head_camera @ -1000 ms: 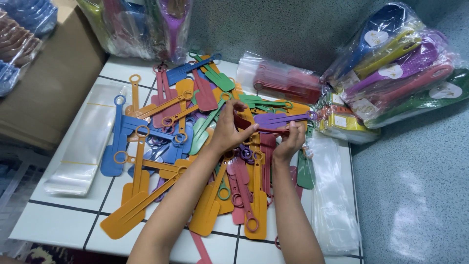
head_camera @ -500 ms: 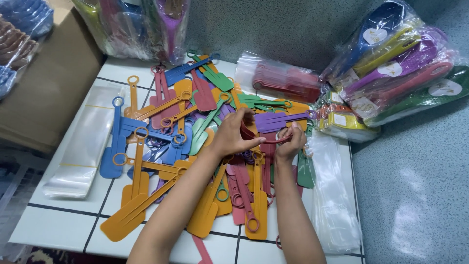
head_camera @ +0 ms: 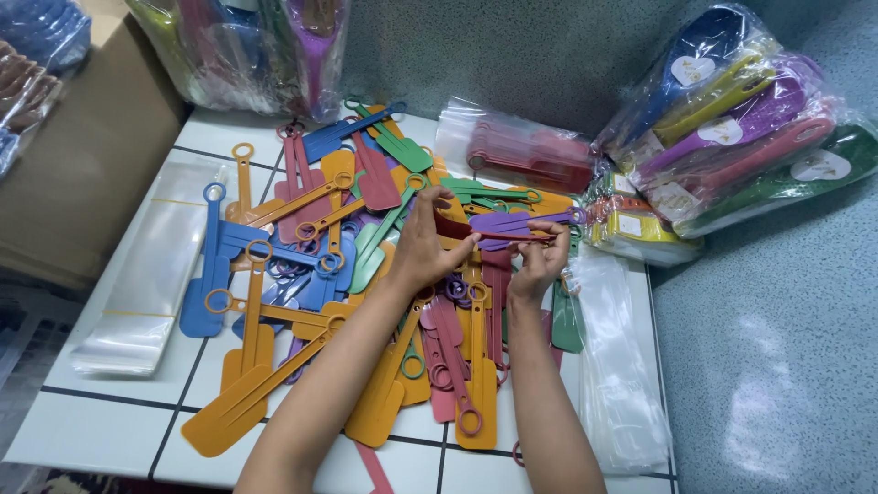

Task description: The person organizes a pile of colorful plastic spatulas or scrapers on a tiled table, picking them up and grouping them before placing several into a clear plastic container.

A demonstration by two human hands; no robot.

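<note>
Loose paddles (head_camera: pixel 366 274) crowd table centre; bagged bundles (head_camera: pixel 732 119) block right; bare tile (head_camera: pixel 91 430) near-left open.

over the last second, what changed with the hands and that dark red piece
Both hands kept hold of the dark red spatula. The left hand and right hand dipped lower half a second ago, bending it downward, then rose again, so it now lies almost straight between them. The heap of coloured spatulas, clear bags and wrapped packs stayed put.
</note>
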